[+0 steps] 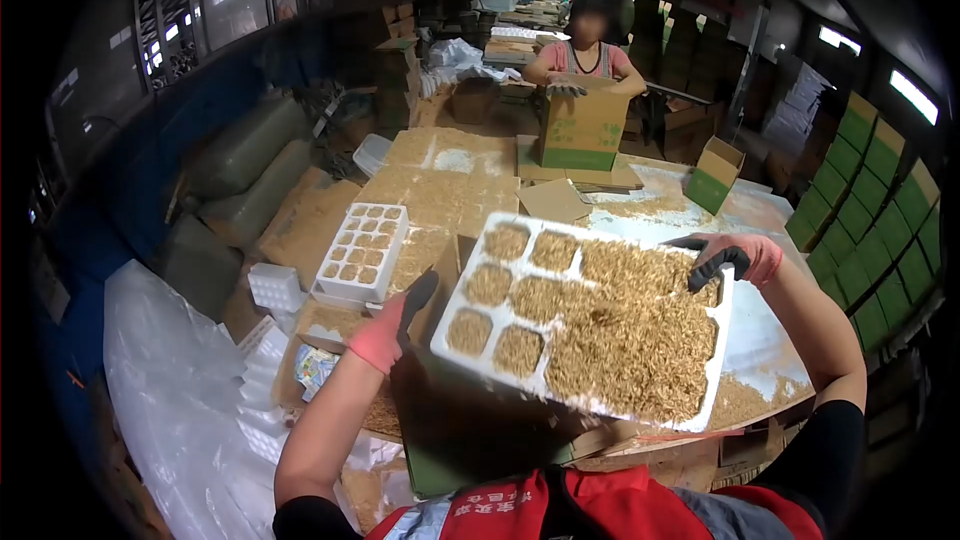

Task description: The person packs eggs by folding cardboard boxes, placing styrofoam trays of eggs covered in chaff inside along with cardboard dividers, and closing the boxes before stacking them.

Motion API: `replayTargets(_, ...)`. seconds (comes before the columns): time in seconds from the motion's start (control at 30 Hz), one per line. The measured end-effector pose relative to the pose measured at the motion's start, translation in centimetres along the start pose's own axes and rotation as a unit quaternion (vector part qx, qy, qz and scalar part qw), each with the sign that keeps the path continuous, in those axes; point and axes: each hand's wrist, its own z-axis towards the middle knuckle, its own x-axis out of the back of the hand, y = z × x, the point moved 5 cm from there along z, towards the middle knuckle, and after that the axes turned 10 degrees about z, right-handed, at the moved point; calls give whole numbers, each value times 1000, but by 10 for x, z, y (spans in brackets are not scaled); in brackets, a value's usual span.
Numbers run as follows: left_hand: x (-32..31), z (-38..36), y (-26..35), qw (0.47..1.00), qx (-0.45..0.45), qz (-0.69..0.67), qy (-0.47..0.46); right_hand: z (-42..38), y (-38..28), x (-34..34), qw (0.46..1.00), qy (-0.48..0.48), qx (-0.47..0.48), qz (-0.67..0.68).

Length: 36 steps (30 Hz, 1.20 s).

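A white foam tray [455, 332] with rows of square pockets is tilted over a cardboard box, with brown husk-like filler [630, 340] heaped across its right side. My right hand [735, 258], in a pink glove with dark fingers, grips the tray's far right corner. Some filler is falling from the tray's near edge. My left hand [393, 328], gloved the same way, lies with straight fingers against the raised flap of the cardboard box [440, 420]. The box's inside is in shadow, mostly hidden under the tray.
Another white tray [362, 252] with filled pockets lies on the filler-strewn table [750, 325]. Across it, a co-worker [590, 55] leans over a green-and-brown box [583, 130]. A smaller box [714, 175] stands right. Plastic sheeting [170, 390] hangs left; stacked green boxes [870, 210] line the right.
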Motion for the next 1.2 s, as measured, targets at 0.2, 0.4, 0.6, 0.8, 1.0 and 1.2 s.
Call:
replayTargets(0.2, 1, -39, -3, 999, -17, -36, -11, 83, 9, -27, 991, -100, 55, -72)
replayTargets(0.4, 31, -64, -15, 986, -47, 101, 127, 132, 17, -86, 906, 34, -79, -415)
replayTargets(0.6, 49, -20, -48, 916, -71, 361, 160, 156, 86, -125, 947, -84, 9, -309)
replayTargets(0.8, 50, 5, -72, 967, -170, 182, 48, 286, -5, -73, 989, 61, -18, -132)
replayTargets(1.0, 43, 0, -87, 947, -181, 231, 128, 524, 183, -89, 909, 20, -331, 253)
replayTargets(1.2, 44, 12, -126, 942, -179, 270, 93, 609, 390, -168, 910, 50, -328, 250)
